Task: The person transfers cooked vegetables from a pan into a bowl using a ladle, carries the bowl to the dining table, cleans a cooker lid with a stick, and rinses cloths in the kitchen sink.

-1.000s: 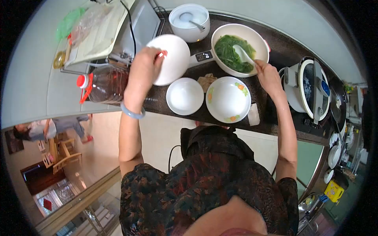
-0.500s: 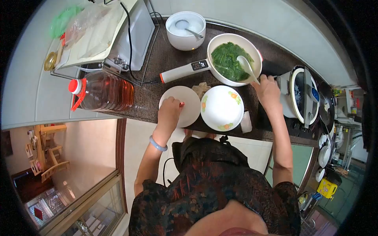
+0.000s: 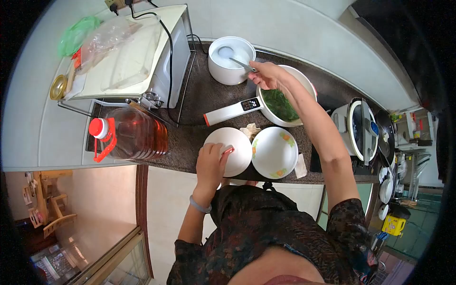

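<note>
Countertop [image 3: 201,104]: 1 ladle [image 3: 242,63] lies between the right hand's fingers [image 3: 255,66].

Glossy white ceramic-looking bowl [image 3: 275,153]; clear plastic bottle [image 3: 135,133]; speckled dark countertop [image 3: 192,141]; metal-looking ladle [image 3: 243,64].

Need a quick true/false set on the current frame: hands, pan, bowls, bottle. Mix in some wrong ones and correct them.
1. The right hand is at the handle of the ladle in the white pot. True.
2. The left hand is on the flowered bowl. False: it is at the white lid.
3. The greens are in the flowered bowl. False: they are in the pan; that bowl is empty.
4. The right forearm passes over part of the pan. True.
5. The bottle has a green cap. False: its cap is red.
</note>
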Motion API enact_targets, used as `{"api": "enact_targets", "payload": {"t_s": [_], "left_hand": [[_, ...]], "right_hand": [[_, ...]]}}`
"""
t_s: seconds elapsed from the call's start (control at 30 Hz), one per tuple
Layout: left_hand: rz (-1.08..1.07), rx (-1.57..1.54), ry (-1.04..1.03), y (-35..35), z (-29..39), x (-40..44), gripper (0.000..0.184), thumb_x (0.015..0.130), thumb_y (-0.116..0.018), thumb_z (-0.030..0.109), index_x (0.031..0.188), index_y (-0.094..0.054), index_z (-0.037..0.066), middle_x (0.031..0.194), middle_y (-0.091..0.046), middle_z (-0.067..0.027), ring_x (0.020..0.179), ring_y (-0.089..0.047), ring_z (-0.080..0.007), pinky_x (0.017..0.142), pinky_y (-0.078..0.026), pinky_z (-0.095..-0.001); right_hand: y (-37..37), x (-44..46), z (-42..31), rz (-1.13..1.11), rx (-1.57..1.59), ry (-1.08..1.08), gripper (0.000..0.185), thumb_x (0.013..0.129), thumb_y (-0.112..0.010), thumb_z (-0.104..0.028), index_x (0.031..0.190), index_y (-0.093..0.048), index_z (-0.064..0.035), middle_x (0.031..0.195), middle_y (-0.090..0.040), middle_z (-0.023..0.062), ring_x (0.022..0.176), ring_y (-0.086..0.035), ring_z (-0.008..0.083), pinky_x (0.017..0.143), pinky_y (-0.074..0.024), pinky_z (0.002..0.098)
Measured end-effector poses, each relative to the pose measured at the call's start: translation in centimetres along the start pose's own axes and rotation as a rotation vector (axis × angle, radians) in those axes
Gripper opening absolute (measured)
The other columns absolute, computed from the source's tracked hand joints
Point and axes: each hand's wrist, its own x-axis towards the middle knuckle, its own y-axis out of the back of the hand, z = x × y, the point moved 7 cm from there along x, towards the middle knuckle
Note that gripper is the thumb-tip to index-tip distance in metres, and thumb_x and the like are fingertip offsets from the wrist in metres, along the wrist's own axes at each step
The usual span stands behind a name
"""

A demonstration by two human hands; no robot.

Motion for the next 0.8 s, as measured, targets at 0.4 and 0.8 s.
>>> {"api": "enact_targets", "payload": {"t_s": [0.4,0.8], "left_hand": [[0.127,-0.197,0.221,3.1,-6.6,-4.6,0.016,0.089,-0.061,0.003,0.105,-0.062,-0.001,0.099,-0.059,-0.0125,0.076,-0.060,-0.0201,0.067,-0.052,-0.0300],[0.089,-0.232,0.212,3.3,-7.2,-4.1,0.015,0.088,-0.060,0.000,0.102,-0.062,-0.002,0.098,-0.059,-0.0151,0.085,-0.060,-0.0278,0.072,-0.051,-0.0338]], "right_hand": [[-0.8,-3.4,-5.9,0.667,-1.454,0.593,0.020,0.091,-0.052,-0.019,0.085,-0.058,-0.0016,0.086,-0.068,0.0195,0.080,-0.069,0.0343,0.062,-0.0546,0.0425],[-3.1,-4.2,-5.3,0.813,-1.854,0.706,0.010,0.082,-0.058,-0.011,0.087,-0.064,-0.0043,0.077,-0.070,0.0115,0.070,-0.071,0.0234,0.054,-0.0551,0.0334]]}}
